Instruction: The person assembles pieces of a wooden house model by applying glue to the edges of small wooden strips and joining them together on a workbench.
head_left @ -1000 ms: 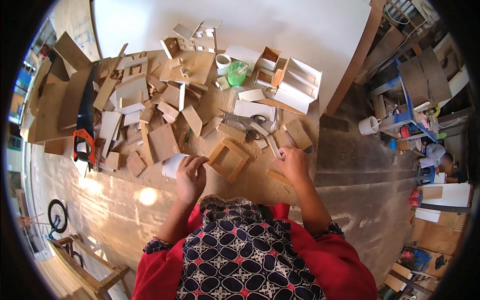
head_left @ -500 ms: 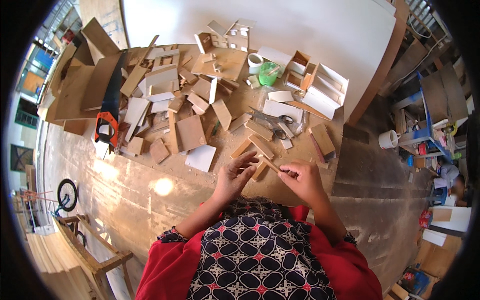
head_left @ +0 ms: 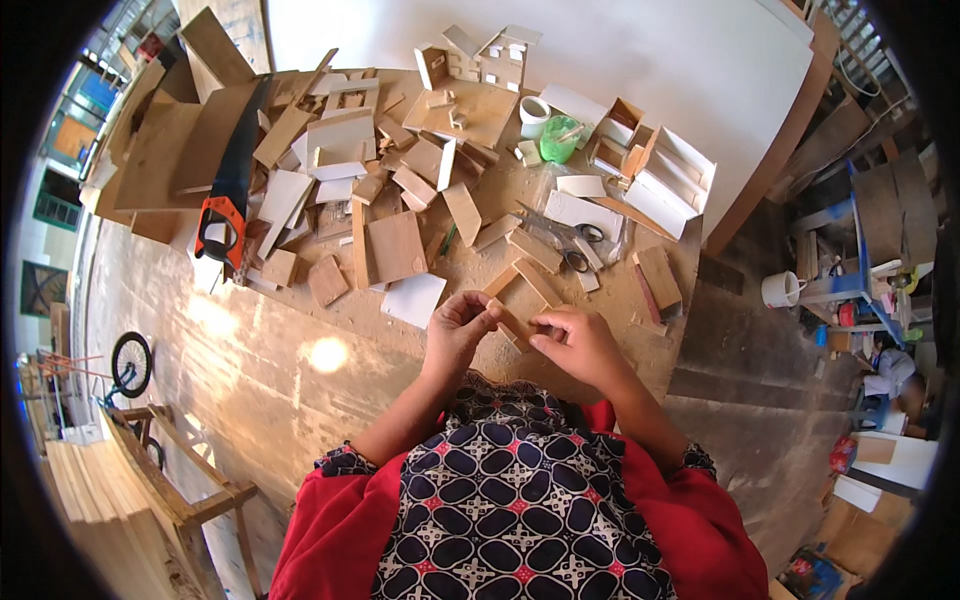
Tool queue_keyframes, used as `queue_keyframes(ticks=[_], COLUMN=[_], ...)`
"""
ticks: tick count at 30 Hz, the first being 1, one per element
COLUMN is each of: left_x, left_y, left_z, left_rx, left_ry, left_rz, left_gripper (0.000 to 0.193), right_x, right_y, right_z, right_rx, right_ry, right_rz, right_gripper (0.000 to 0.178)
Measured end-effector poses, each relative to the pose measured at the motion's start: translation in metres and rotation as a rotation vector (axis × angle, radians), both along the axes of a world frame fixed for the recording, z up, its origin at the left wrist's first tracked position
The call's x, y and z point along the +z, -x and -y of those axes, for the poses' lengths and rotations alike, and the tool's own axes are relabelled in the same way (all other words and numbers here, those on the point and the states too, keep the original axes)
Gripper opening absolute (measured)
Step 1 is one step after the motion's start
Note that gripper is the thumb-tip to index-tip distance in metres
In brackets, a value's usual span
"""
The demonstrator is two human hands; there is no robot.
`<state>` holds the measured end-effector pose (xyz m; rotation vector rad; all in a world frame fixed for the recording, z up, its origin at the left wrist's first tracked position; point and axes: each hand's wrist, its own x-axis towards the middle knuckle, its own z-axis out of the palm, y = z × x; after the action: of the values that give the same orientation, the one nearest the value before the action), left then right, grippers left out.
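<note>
Left hand [head_left: 458, 332]: mid-frame in the head view, thumb and fingertips pinched on one end of the wooden strip [head_left: 514, 326].
Right hand [head_left: 582, 346]: just right of it, thumb and fingers closed on the other end.
Strip: short, slim, straight-edged, held between the hands at centre.
Wooden frame [head_left: 540, 285]: pale bars behind, partly hidden.
Scissors [head_left: 562, 230]: grey metal, dark loops, right of centre.
Saw [head_left: 240, 150]: dark blade, orange handle, upper left.

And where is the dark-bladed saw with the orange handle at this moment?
In the head view's left part, the saw is between large brown boards and a heap of wooden offcuts.
</note>
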<state>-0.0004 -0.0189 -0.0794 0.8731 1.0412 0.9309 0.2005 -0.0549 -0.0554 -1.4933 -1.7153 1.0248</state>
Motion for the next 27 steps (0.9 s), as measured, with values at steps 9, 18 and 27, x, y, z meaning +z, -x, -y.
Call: queue_keyframes(ticks=[9,18,27], left_x=[-0.012,-0.033,-0.032], left_y=[0.007,0.018,0.035], left_z=[-0.006,-0.016,-0.021], left_rx=[0.081,0.152,0.199], left_ry=[0.077,-0.026,-0.075], left_rz=[-0.084,-0.170,-0.273], left_gripper=[0.015,0.020,0.017], right_x=[-0.005,-0.029,-0.032], right_y=[0.027,0.031,0.035], right_z=[-0.007,-0.019,-0.021], right_rx=[-0.053,-0.093,-0.045], right_ry=[-0.106,-0.070,-0.060], right_rz=[0.258,0.225,0.317], right_gripper=[0.025,0.020,0.020])
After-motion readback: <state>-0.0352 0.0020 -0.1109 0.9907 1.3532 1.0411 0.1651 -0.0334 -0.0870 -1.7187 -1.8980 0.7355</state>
